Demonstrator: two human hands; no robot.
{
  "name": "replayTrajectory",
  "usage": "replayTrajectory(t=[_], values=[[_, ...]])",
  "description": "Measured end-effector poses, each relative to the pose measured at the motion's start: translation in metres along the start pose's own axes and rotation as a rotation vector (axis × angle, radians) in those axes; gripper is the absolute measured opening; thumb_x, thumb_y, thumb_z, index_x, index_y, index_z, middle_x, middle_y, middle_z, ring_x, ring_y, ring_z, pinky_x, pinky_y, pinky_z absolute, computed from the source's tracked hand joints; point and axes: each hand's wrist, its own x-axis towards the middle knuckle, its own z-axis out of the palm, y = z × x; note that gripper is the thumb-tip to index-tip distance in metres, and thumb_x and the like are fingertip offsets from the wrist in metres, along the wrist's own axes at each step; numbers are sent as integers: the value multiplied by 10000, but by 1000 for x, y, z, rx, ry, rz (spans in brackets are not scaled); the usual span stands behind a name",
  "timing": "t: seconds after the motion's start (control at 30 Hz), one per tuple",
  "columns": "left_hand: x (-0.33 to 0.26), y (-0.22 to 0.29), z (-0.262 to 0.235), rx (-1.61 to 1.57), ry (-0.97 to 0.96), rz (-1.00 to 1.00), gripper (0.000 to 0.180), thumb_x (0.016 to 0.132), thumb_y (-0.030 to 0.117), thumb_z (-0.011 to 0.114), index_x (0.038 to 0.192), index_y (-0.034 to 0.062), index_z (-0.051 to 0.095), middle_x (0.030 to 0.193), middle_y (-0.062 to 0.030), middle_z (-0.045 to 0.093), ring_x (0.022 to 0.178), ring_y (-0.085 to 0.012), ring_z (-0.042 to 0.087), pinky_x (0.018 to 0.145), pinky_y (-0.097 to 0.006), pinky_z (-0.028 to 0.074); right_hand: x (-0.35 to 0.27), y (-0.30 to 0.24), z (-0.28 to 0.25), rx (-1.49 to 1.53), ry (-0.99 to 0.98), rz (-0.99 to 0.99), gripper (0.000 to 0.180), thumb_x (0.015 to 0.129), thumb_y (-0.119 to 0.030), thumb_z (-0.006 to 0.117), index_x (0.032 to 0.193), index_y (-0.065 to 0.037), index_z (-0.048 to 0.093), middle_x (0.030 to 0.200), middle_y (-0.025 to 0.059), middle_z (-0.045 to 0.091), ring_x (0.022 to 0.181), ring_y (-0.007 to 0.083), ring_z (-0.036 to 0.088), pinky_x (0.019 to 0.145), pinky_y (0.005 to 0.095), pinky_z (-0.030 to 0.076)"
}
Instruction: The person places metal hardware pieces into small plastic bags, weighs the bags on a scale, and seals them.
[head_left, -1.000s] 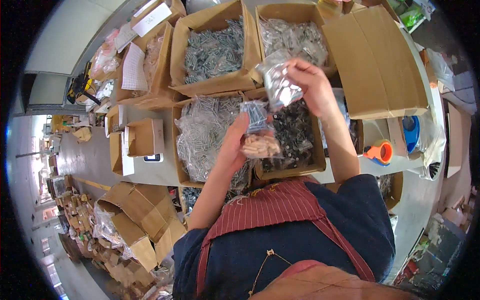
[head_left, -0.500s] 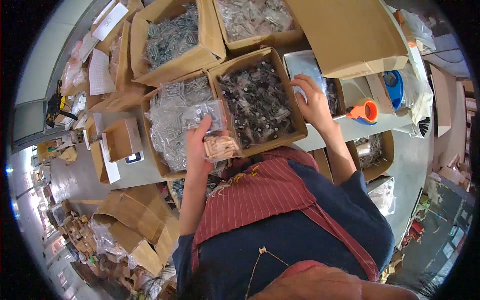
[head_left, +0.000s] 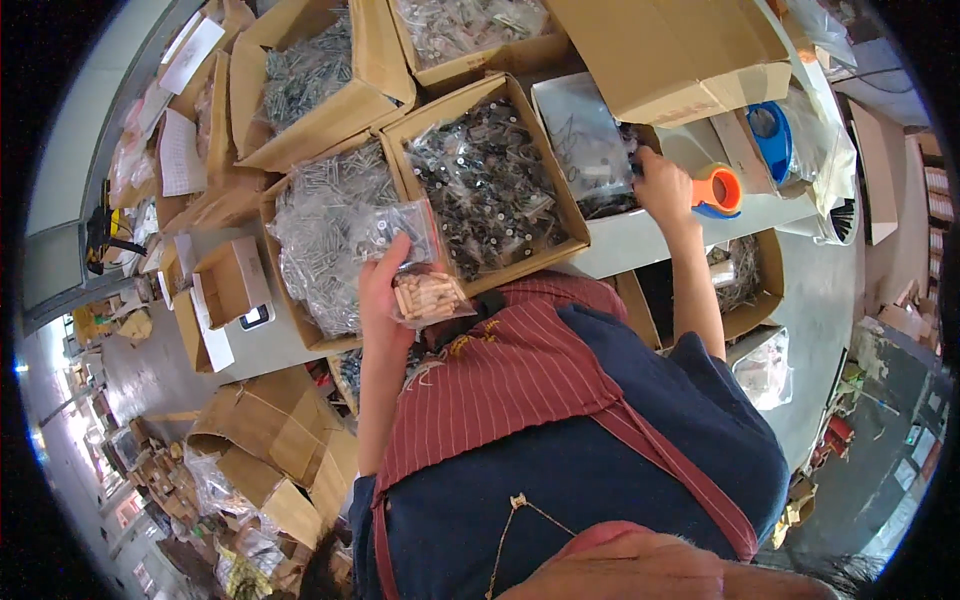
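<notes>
Left hand is pressed around a dowel bag and a hardware bag, by the near left corner of the black-parts box; right of that box, beside a clear bag, the right hand is curled, its hold hidden. Picking seems underway; a sure pinch is needed.

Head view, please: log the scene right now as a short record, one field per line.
Left hand: holds clear bagging, small hardware above, pale pegs below
Right hand: at the right edge of a flat clear bag
Right hand's grip: cannot tell, fingertips hidden
Right of right hand: orange-and-blue tape dispenser
Nearest left hand: open carton of silvery bagged hardware
Between hands: open carton of black parts
</notes>
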Motion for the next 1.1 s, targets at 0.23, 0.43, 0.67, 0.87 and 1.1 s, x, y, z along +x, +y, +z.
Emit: replayTrajectory(t=[0.23,0.43,0.67,0.87,1.1], values=[[0,-3,2,40,-24,21,301,948,227,599,1107,-26,638,957,-110,702,741,-175,680,648,-305,563,-22,25,-30,650,132,245,231,808,-157,668,1013,-48,674,863,146,719,771,273,706,705,352,541],[4,-6,11,39,-46,-55,286,906,157,640,1104,-46,608,926,-137,699,744,-233,701,652,-343,591,-31,23,-32,986,250,301,324,785,-45,689,1103,-12,636,928,91,719,807,148,676,764,277,530],[1,-14,33,76,-210,-80,300,911,143,634,1138,-50,602,1003,-140,697,812,-227,703,695,-348,591,-46,-59,-76,1708,-35,3,246,829,81,646,1046,-36,633,949,8,641,868,97,619,775,241,491],[-9,-23,38,14,-152,-189,379,921,251,669,1164,-24,576,1050,-110,680,873,-200,688,754,-333,562,-54,-146,-78,1354,-34,-511,192,789,27,724,968,-11,665,960,76,684,935,200,648,830,323,513],[-13,-18,25,38,34,51,271,834,78,708,1044,-45,588,851,-145,680,586,-229,663,483,-339,562,-31,-114,-58,1094,115,-312,159,840,-41,695,997,-17,705,931,82,712,860,206,667,792,310,520]])
